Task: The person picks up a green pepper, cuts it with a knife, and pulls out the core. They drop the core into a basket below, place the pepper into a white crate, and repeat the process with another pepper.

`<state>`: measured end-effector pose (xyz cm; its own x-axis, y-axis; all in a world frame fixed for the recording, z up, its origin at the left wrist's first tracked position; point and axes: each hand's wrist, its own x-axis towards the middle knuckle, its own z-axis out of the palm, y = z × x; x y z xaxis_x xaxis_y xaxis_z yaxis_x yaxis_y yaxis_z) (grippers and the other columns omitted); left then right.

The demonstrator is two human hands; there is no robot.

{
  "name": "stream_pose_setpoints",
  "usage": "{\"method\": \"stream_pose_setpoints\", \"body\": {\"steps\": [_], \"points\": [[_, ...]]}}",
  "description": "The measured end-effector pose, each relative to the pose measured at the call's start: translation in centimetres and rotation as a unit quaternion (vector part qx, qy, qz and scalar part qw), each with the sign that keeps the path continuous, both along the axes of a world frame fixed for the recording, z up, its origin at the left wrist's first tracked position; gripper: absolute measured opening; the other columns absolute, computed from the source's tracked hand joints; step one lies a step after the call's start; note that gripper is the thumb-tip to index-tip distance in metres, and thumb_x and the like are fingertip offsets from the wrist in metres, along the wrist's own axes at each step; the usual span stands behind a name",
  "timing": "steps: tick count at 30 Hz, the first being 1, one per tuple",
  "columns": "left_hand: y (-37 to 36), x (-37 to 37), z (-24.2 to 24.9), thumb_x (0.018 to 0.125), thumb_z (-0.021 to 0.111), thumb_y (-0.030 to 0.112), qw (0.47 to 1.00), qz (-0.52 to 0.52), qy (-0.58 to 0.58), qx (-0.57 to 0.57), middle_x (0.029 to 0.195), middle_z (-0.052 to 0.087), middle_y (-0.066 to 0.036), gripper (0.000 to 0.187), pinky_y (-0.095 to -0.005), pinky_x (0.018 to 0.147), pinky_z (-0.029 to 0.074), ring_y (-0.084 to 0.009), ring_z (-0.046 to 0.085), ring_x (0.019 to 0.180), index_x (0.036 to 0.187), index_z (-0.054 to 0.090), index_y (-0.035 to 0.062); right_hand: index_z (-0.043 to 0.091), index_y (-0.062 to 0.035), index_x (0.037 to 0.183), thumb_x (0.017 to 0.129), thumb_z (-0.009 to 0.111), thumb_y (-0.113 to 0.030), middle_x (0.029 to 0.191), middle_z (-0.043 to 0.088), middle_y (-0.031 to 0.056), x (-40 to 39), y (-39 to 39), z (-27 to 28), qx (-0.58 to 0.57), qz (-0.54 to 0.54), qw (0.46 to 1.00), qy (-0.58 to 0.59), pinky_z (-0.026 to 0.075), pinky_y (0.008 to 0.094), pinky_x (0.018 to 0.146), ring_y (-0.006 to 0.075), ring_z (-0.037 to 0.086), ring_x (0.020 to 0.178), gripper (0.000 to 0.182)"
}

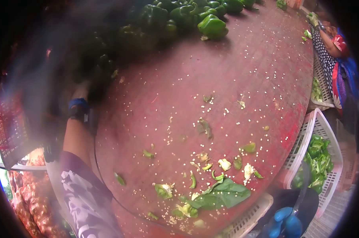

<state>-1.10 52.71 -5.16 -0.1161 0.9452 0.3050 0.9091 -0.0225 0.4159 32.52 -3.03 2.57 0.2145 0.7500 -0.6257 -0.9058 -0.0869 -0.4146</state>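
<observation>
My left arm reaches up from the lower left in a purple patterned sleeve [84, 194]. A blue and dark band [78, 107] circles the wrist, and a thin dark cable runs down from it. Beyond the band, my left hand [81, 91] is mostly lost in a dark blur beside a heap of green bell peppers [153, 18]; its fingers do not show. One bell pepper [212, 27] lies at the heap's right edge. My right hand cannot be made out. At the lower right, rounded blue shapes [283, 214] sit against something dark.
Seeds, pepper scraps and a large green leaf [227, 193] litter the red tabletop [187, 99]. Beyond its right edge stands a pale crate [336, 174] of green peppers. A person [334, 47] works at the upper right. Net sacks [30, 198] lie lower left.
</observation>
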Motion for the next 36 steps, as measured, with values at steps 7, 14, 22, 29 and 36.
{"method": "stream_pose_setpoints", "body": {"steps": [7, 14, 22, 29, 36], "points": [[-9.3, -2.4, 0.6, 0.085, 0.068, 0.012, 0.948, -0.067, -0.305, -0.057, 0.126, 0.057, -0.013, 0.068, -0.0344, 0.092, 0.053, -0.0231, 0.060, 0.108, 0.146, 0.039, 0.0041, 0.053, 0.0003, 0.127, 0.107, 0.046, -0.029, 0.092, 0.065, 0.0125, 0.1, -1.0, 2.2, -0.008, 0.042, 0.996, 0.076, 0.041, 0.0227, 0.038, 0.0140, 0.054, 0.053, 0.036], [-29.3, -1.3, 3.4, 0.078, 0.073, 0.003, 0.866, -0.108, -0.478, -0.098, 0.126, 0.055, -0.011, 0.082, -0.0370, 0.091, 0.055, -0.0241, 0.060, 0.108, 0.149, 0.031, 0.0082, 0.054, 0.0041, 0.129, 0.105, 0.047, -0.024, 0.098, 0.071, 0.0145, -0.4, -4.1, 1.7, 0.100, 0.149, 0.984, 0.005, 0.043, 0.0243, 0.047, 0.0141, 0.057, 0.058, 0.038], [-47.3, -0.9, 5.1, 0.072, 0.076, 0.010, 0.934, -0.071, -0.337, -0.099, 0.131, 0.053, -0.012, 0.083, -0.0387, 0.093, 0.054, -0.0252, 0.059, 0.112, 0.146, 0.038, 0.0098, 0.062, 0.0026, 0.122, 0.094, 0.066, -0.027, 0.101, 0.072, 0.0155, -4.5, -4.6, -1.0, 0.139, 0.290, 0.941, -0.107, 0.055, 0.0243, 0.056, 0.0141, 0.068, 0.071, 0.041], [-56.1, 3.8, 6.5, 0.058, 0.082, 0.012, 0.964, -0.218, 0.149, 0.033, 0.137, 0.052, -0.018, 0.096, -0.0501, 0.094, 0.047, -0.0410, 0.057, 0.114, 0.145, 0.041, 0.0071, 0.061, 0.0002, 0.123, 0.092, 0.068, -0.024, 0.091, 0.068, 0.0062, -9.4, -4.4, -3.3, 0.111, 0.360, 0.896, -0.236, 0.050, 0.0238, 0.054, 0.0098, 0.063, 0.069, 0.040], [-57.2, 0.5, 6.3, 0.061, 0.081, 0.010, 0.966, -0.237, 0.090, 0.043, 0.138, 0.053, -0.018, 0.084, -0.0487, 0.101, 0.045, -0.0399, 0.052, 0.122, 0.140, 0.052, 0.0098, 0.058, 0.0003, 0.127, 0.094, 0.064, -0.022, 0.079, 0.063, 0.0035, -12.9, -3.3, -4.8, 0.103, 0.419, 0.846, -0.312, 0.049, 0.0270, 0.055, 0.0101, 0.058, 0.064, 0.040]]}}
